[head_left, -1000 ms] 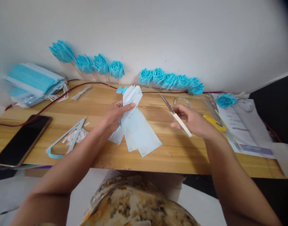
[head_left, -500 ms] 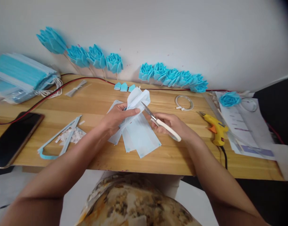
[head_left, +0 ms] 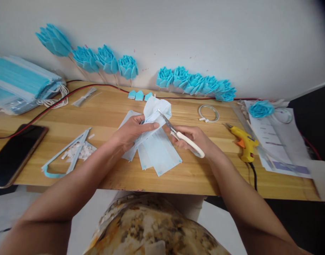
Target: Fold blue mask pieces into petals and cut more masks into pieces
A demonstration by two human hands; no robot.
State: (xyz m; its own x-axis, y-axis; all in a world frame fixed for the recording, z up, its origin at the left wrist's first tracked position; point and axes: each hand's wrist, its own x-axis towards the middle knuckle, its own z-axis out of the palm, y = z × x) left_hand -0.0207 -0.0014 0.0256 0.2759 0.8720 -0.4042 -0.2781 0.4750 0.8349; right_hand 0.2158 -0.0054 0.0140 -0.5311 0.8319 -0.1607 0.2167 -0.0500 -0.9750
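Scissors (head_left: 175, 133) have reached the held mask (head_left: 155, 109).

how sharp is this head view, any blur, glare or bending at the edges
Head view: soft even light, no glare; scissors and mask piece in the middle are sharp; the table edge bows from wide-angle distortion; forearms at the bottom corners blur; top right corner darkens.

A: Left side, quick?
B: Your left hand (head_left: 130, 131) pinches a folded mask piece (head_left: 158, 108), raised over flat mask pieces (head_left: 162, 154) on the surface (head_left: 109, 109).
A: Right?
B: Your right hand (head_left: 195, 140) grips the scissors (head_left: 175, 134), blade tips against the held piece.
A: Around you?
B: Glue gun (head_left: 244, 143) on your right, phone (head_left: 16, 152) far left, blue flowers (head_left: 194, 85) along the wall (head_left: 178, 35).
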